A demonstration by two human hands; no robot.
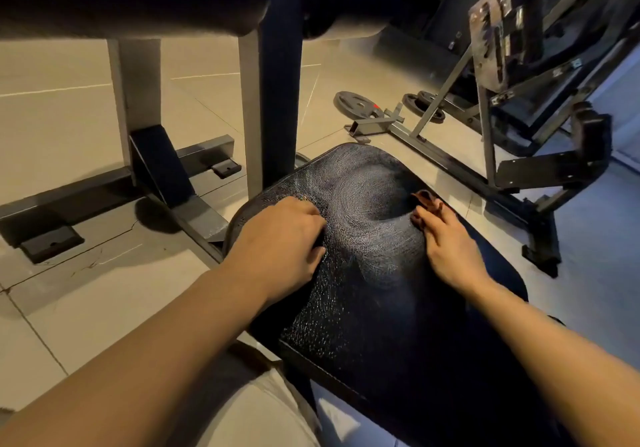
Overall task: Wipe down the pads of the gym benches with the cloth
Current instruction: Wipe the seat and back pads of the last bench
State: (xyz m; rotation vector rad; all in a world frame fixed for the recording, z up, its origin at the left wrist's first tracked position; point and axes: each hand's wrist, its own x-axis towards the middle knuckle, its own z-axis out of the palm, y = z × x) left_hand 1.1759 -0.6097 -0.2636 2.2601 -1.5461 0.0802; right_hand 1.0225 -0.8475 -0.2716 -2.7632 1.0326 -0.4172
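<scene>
The seat pad (374, 238) of the bench lies low in the middle of the view, dark and cracked, with pale swirl marks across its far half. Both hands rest on it, one near each side edge.

The left hand (287, 235) sits on the left side of the pad, knuckles up, fingers curled down toward the surface. Whether it holds anything under the palm cannot be told. In all likelihood it is placed there to brace the body and steady the pad while the other hand works.

The right hand (446, 238) lies on the right side of the pad. Its fingers are drawn together and pinch a small dark reddish piece of cloth (424, 200) against the surface. The cloth shows only at the fingertips, bunched small; most of it is hidden or too dark to make out. Holding it bunched under the fingertips concentrates pressure on a small patch, which suits scrubbing a worn, textured cover.

The swirl marks suggest the far half is being treated; the near, darker half appears not yet covered.

A second bench (519, 155) stands well apart on the right, with weight plates (356, 103) on the tiled floor (69, 127) beyond.
</scene>
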